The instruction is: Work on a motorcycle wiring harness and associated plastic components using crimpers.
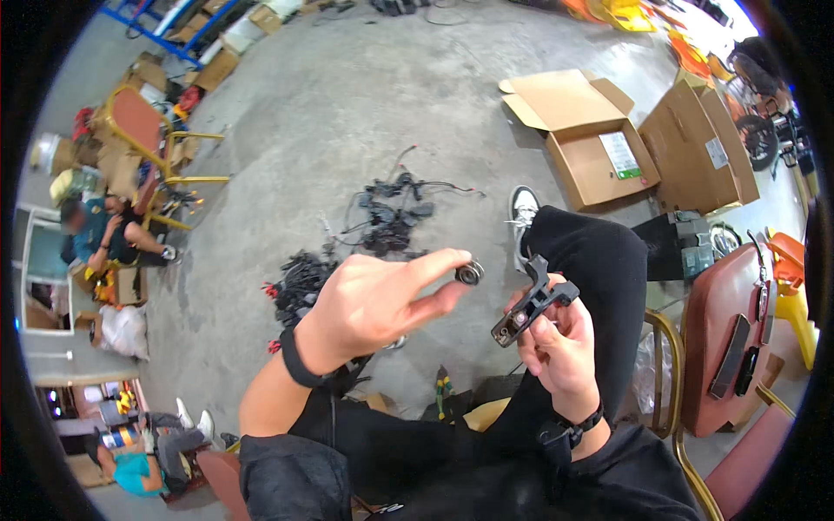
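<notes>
My left hand (369, 300) pinches a small round part (470, 273) between thumb and forefinger. It is dark with a shiny metal ring and looks like a bearing or a small wheel. To its right, my right hand (560, 343) grips a black forked bracket (540, 300) with arms pointing up and a metal-edged lower end. A narrow gap separates the round part from the bracket. Below my hands, between my legs, lie pliers (444, 391) with green and yellow handles.
Black cable assemblies (391, 213) and a wire heap (300, 282) lie on the concrete floor ahead. An open cardboard box (586, 169) stands ahead right. Beside me on the right, a reddish chair (725, 339) bears dark strips. Two people sit at the left.
</notes>
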Demonstrator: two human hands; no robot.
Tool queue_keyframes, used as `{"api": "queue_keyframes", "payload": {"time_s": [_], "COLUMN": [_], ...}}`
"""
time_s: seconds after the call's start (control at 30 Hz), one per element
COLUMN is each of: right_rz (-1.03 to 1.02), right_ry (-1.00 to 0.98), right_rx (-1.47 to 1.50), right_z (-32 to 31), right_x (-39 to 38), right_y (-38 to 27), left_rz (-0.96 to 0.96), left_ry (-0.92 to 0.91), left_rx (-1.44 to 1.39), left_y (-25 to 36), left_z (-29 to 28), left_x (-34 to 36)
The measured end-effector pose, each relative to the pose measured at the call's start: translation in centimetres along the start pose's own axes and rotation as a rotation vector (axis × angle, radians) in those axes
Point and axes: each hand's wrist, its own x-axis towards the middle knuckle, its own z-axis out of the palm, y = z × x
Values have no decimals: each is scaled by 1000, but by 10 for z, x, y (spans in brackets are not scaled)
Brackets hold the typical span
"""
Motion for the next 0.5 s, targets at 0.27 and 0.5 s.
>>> {"api": "queue_keyframes", "payload": {"time_s": [0.27,0.5], "right_rz": [-20,-21], "right_ry": [-236,-289], "right_rx": [110,65], "right_z": [39,46], "right_x": [-38,-53], "right_y": [-3,-5], "left_rz": [-250,-387], "left_ry": [-204,-109], "left_rx": [266,291], "left_y": [128,164], "left_z": [-91,-79], "left_x": [-3,-30]}}
